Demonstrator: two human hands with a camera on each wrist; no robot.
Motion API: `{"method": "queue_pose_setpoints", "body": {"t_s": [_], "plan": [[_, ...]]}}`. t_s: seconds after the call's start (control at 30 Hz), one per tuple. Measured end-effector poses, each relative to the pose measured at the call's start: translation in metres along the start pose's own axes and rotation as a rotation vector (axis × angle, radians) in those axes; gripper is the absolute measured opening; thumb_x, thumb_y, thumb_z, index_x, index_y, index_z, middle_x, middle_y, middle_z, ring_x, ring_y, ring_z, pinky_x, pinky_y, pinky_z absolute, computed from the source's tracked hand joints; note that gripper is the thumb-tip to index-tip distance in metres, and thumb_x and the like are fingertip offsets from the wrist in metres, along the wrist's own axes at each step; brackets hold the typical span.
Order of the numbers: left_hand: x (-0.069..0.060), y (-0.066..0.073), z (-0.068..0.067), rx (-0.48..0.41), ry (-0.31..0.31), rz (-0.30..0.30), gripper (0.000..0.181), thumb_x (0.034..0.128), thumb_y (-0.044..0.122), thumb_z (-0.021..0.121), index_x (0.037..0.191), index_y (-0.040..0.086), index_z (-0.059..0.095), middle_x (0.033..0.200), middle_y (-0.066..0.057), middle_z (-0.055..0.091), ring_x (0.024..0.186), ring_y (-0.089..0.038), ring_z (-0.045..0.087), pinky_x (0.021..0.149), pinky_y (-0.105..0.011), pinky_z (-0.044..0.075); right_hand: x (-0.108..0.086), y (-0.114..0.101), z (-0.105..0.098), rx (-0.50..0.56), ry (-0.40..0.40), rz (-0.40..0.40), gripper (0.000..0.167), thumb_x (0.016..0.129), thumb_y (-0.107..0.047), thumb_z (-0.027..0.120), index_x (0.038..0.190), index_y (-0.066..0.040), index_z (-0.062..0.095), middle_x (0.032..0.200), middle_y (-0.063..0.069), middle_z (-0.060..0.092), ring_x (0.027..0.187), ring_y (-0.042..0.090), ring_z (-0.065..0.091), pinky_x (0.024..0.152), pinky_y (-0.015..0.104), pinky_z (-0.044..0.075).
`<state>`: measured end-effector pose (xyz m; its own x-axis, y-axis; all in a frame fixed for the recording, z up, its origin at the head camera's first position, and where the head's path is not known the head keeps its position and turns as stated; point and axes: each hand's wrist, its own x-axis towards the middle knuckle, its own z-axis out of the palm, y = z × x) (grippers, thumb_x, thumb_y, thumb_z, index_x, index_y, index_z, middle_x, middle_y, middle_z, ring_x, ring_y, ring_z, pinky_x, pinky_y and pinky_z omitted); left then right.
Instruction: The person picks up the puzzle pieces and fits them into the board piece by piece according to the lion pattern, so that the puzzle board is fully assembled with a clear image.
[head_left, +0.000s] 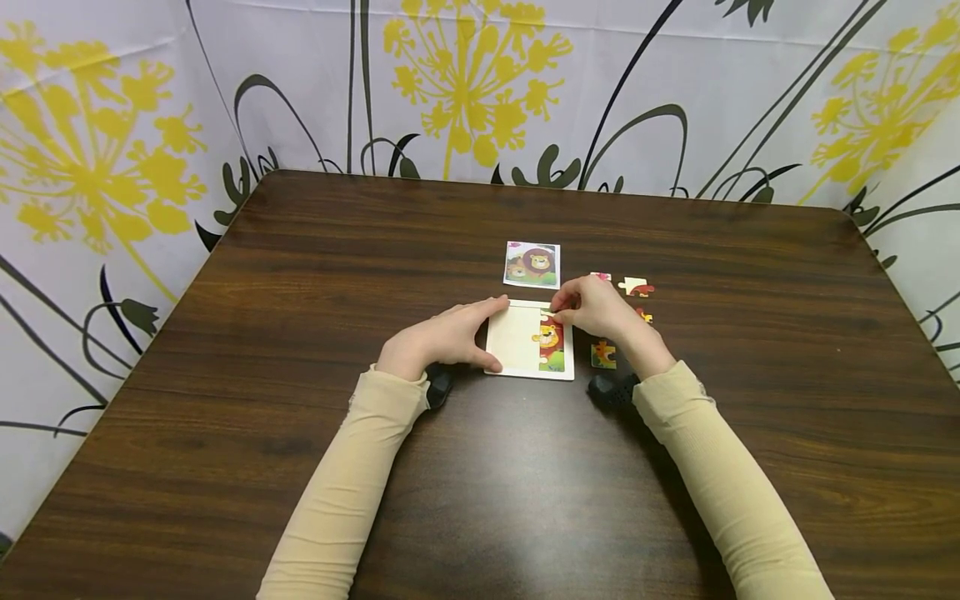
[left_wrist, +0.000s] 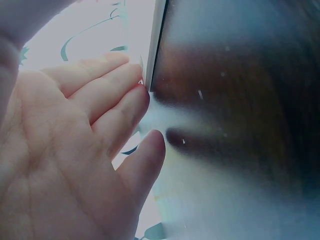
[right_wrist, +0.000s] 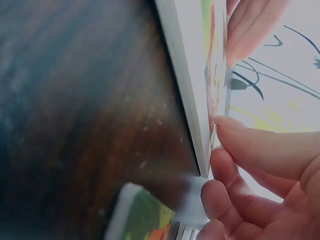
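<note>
A white puzzle tray [head_left: 513, 337] lies on the table, with joined pieces of a lion picture [head_left: 552, 343] along its right side and a bare cream base on its left. My left hand [head_left: 447, 337] rests against the tray's left side, index fingertip at the top corner, thumb at the bottom one. Its other fingers [left_wrist: 107, 102] are straight beside the edge in the left wrist view. My right hand [head_left: 597, 308] pinches a puzzle piece at the tray's upper right; the fingertips mostly hide it. In the right wrist view the thumb [right_wrist: 235, 125] and index finger meet there.
Loose puzzle pieces lie right of the tray: a green and orange one [head_left: 603, 355], a red and cream one [head_left: 636, 287], and others partly behind my right hand. A lion picture card [head_left: 532, 265] lies beyond the tray. A patterned cloth [head_left: 300, 75] hangs behind the brown table [head_left: 360, 250].
</note>
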<state>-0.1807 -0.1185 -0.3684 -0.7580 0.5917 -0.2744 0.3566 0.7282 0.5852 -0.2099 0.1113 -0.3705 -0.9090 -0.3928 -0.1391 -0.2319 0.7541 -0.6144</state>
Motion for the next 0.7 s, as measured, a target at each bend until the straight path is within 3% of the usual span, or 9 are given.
{"method": "queue_pose_setpoints", "body": {"t_s": [0.7], "plan": [[0.0003, 0.0001, 0.0006, 0.019, 0.003, -0.001, 0.093, 0.0771, 0.025, 0.078, 0.149, 0.002, 0.023, 0.154, -0.013, 0.026, 0.142, -0.026, 0.027, 0.117, -0.038, 0.023, -0.0039, 0.0006, 0.0, 0.012, 0.007, -0.05, 0.02, 0.079, -0.009, 0.073, 0.096, 0.0, 0.066, 0.088, 0.012, 0.064, 0.074, 0.022, 0.051, 0.063, 0.025, 0.04]]}}
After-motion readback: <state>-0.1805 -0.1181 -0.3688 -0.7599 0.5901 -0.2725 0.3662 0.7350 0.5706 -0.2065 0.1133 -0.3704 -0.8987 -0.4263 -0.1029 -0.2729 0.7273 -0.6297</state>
